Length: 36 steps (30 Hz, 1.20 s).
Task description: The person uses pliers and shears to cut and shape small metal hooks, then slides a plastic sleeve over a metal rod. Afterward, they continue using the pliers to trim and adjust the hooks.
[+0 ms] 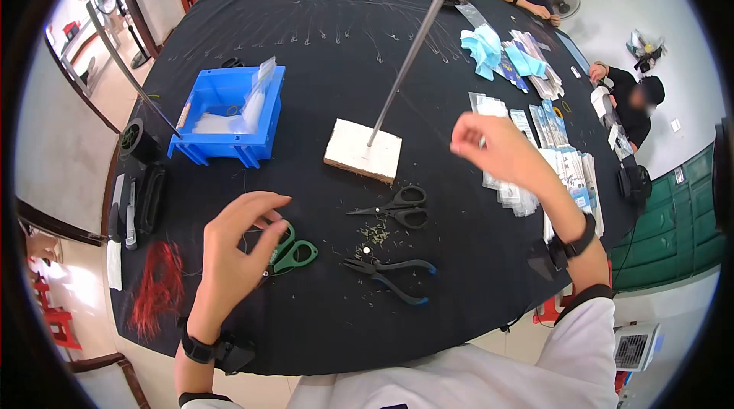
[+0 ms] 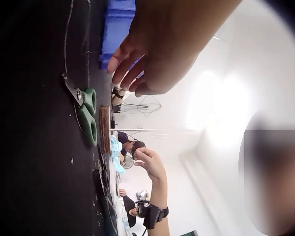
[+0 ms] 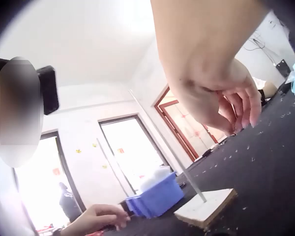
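My left hand (image 1: 237, 245) is above the near left of the black table, its thumb and forefinger apart. It partly overlaps green-handled scissors (image 1: 294, 256), which lie on the cloth with thin line by them in the left wrist view. My right hand (image 1: 501, 149) hovers to the right of a metal rod (image 1: 405, 73) standing in a white block (image 1: 363, 150). Its fingers are curved, thumb and forefinger tips close together; I cannot tell whether a fine line is between them. Black scissors (image 1: 401, 209) and pliers (image 1: 390, 275) lie between the hands, near small clippings.
A blue bin (image 1: 271, 141) holding clear bags stands at the back left. Red threads (image 1: 159, 290) lie front left, near a dark spool (image 1: 136, 141). Packets (image 1: 566, 172) and blue cloths (image 1: 483, 50) are on the right. Fine lines spread across the far table, where other people sit.
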{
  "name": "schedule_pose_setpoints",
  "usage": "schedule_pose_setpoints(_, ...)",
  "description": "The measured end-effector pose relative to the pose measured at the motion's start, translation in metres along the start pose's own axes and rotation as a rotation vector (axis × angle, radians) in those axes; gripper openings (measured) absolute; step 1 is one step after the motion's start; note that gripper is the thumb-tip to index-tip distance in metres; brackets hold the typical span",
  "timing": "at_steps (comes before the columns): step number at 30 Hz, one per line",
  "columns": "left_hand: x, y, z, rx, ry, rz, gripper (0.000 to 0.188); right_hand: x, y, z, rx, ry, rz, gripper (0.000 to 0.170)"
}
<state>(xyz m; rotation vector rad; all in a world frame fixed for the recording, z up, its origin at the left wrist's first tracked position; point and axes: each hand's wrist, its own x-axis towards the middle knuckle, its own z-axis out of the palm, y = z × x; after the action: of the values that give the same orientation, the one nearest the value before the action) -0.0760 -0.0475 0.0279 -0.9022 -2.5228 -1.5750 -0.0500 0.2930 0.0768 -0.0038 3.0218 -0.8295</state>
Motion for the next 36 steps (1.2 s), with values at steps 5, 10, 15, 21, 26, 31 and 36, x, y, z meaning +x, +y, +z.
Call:
schedule_pose_setpoints(5,-0.003,0.04,0.024,-0.057,-0.178,0.07,0.036,-0.057,-0.034,0.002,0.107,0.013,-0.054,0.009)
schedule_pose_setpoints(10,0.007,0.051,0.053,-0.073,-0.312,0.227,0.052,-0.074,-0.044,0.019,0.118,0.072,-0.306,0.015)
schedule_pose_setpoints(15,0.017,0.047,0.082,-0.174,-0.355,0.233,0.041,-0.065,-0.047,0.041,0.429,-0.054,-0.313,0.018)
schedule_pose_setpoints(21,0.018,0.041,0.084,-0.123,-0.348,0.3,0.013,-0.078,-0.05,0.024,0.502,-0.396,-0.215,0.017)
schedule_pose_setpoints(26,0.009,0.05,0.074,-0.217,-0.454,0.274,0.009,-0.08,-0.042,0.005,0.653,-0.649,-0.177,0.015)
schedule_pose_setpoints(31,0.012,0.049,0.073,-0.182,-0.503,0.219,0.008,-0.057,-0.027,0.015,0.592,-0.54,-0.103,0.012)
schedule_pose_setpoints(36,0.012,0.037,0.076,-0.089,-0.463,0.148,0.008,0.014,0.021,0.028,0.27,-0.11,-0.035,0.013)
